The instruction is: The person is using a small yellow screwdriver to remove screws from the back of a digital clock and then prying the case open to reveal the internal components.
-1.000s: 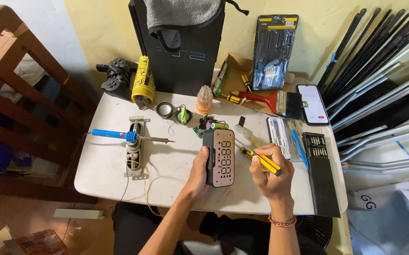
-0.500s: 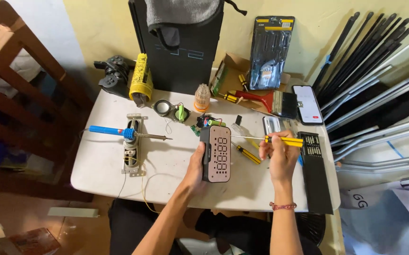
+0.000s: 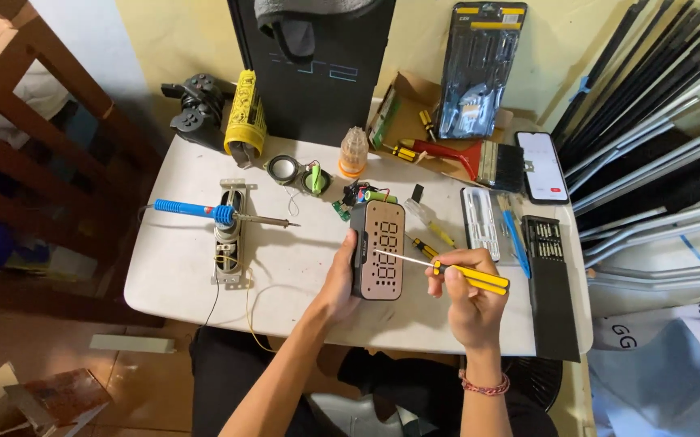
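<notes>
My left hand (image 3: 342, 273) grips the left edge of a small rectangular clock speaker (image 3: 380, 249) with a mirrored front, holding it on the white table (image 3: 180, 267). My right hand (image 3: 467, 298) holds a yellow-and-black screwdriver (image 3: 463, 273). Its thin shaft points left and its tip rests on the speaker's front face. Loose wires, a small green circuit board and a green battery (image 3: 362, 198) lie just beyond the speaker's top end.
A blue soldering iron (image 3: 204, 212) rests on a metal stand at the left. A round speaker driver (image 3: 283, 169), an orange bit holder (image 3: 353, 151), a red brush (image 3: 467, 158), a phone (image 3: 541, 166), a bit case (image 3: 549, 279) and a game console (image 3: 309, 65) surround the work area.
My right hand has come back from the right side of the table, and the screwdriver tip now rests on the speaker's face. My left hand still holds the speaker.
</notes>
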